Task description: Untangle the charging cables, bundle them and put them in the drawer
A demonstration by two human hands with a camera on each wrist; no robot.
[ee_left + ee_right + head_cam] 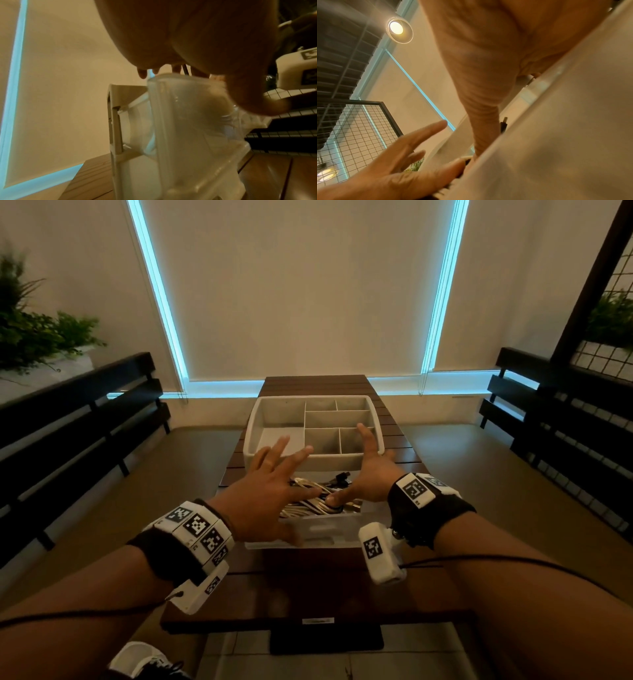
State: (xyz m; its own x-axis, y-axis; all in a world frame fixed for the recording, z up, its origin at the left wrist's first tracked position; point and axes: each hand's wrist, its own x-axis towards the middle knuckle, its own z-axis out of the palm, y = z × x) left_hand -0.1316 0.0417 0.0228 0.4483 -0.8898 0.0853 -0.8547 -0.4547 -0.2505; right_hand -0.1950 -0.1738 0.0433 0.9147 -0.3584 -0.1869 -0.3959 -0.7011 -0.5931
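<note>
Both forearms reach over a dark slatted table [404,455] between benches [85,405].

The room is dim and warm-toned, with cool cyan light leaking along the edges of the pale roller blind [305,285] and pooling at its foot. In the head view wide-angle distortion bends the dark slatted benches [78,405] and the blind's edges outward toward the corners, and the fingers of the left hand [263,498] are smeared by motion. The left wrist view is soft throughout: the translucent plastic drawer [188,128] is out of focus. In the right wrist view a round ceiling lamp [397,28] glares with a halo, and the close pale surface at right is blurred.
</note>
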